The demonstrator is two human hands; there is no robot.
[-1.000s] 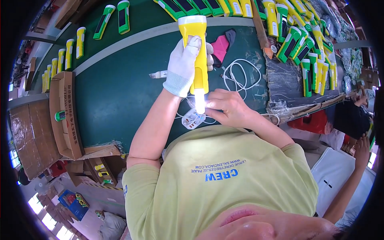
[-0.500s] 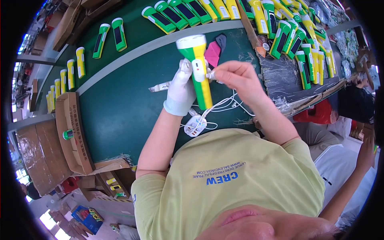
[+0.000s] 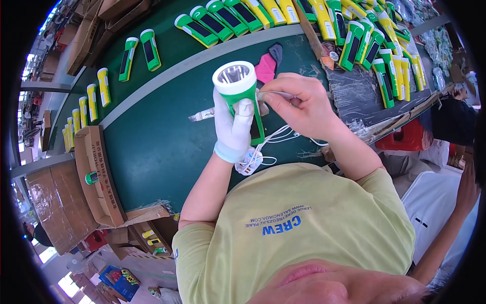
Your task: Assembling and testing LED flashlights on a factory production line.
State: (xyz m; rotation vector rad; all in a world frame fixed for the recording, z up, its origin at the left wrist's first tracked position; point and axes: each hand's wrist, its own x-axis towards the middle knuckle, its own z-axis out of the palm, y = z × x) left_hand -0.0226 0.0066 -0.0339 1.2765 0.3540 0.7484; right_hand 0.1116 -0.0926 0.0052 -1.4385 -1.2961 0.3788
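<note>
My left hand (image 3: 234,124), in a white glove, is wrapped round a green flashlight (image 3: 257,114). The flashlight has a white rim, and its reflector faces up toward me; a dark panel shows low on its body. At its right side my bare right hand (image 3: 304,104) pinches a thin whitish strip (image 3: 278,93) that looks like a cable end. Whether that end touches the flashlight is hidden by the fingers. Below the flashlight lie a white socket block (image 3: 249,161) and looped white cables (image 3: 283,134) on the green table (image 3: 162,137).
Behind the hands lies a pink and grey cloth piece (image 3: 267,63). Several flashlights (image 3: 202,31) line the far ledge, and more are piled on a cardboard-covered surface (image 3: 354,96) at right. A clear-wrapped item (image 3: 201,115) lies left of my glove. A cardboard tray (image 3: 104,177) stands at the left edge.
The flashlight has turned in my left hand: its yellow-green side with the switch faced me, and now its lens and green side do. My right hand stays beside it, still pinching.
</note>
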